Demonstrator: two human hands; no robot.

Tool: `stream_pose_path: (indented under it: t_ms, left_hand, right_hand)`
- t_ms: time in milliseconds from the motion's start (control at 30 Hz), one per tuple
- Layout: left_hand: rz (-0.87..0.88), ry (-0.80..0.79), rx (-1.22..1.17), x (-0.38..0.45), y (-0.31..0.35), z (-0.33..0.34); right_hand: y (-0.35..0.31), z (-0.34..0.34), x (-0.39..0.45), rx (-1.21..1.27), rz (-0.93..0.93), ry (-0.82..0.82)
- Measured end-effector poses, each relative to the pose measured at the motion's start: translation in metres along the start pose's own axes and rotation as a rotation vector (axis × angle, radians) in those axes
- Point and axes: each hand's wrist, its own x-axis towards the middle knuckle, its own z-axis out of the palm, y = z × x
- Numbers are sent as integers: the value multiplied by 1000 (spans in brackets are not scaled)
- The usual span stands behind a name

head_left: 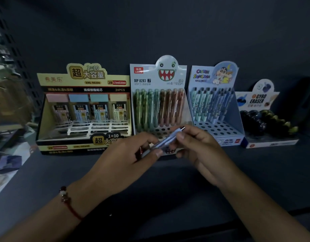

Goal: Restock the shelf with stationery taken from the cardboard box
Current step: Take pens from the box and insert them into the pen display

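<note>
A mechanical pencil (168, 139) lies tilted between both hands, just before the monster pencil display (159, 102); left hand (126, 159) and right hand (198, 151) pinch it, fingers curled.

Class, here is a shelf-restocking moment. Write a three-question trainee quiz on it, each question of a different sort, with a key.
1. True or false: both hands hold the same pencil.
2. Which display stands directly behind the hands? A) lead refill box B) monster pencil display C) gyro eraser display
3. Fill in: the bracelet is on the ___ wrist.

Key: 1 true: left hand and right hand both grip it. 2 B. 3 left.
</note>
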Motion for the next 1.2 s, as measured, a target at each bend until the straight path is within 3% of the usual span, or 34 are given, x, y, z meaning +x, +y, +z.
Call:
stream_pose_path:
  t_ms: [233,433,567,767,967,1200]
  left_hand:
    - [79,40,184,-3,3,2]
    - [197,-80,356,-6,14,17]
    - [311,-181,515,3,25,31]
    - [387,-274,582,50,46,67]
    - [432,-273,671,89,45,106]
    - [439,-241,606,88,31,113]
  right_hand:
    - [-3,-11,7,242,31,140]
    - [-14,-43,7,372,-28,356]
    - [-33,-93,4,223,-131,542]
    - [-57,-146,30,-230,-315,724]
    - [-53,-160,62,-597,-444,631]
    - [-47,-173,77,-682,-483,551]
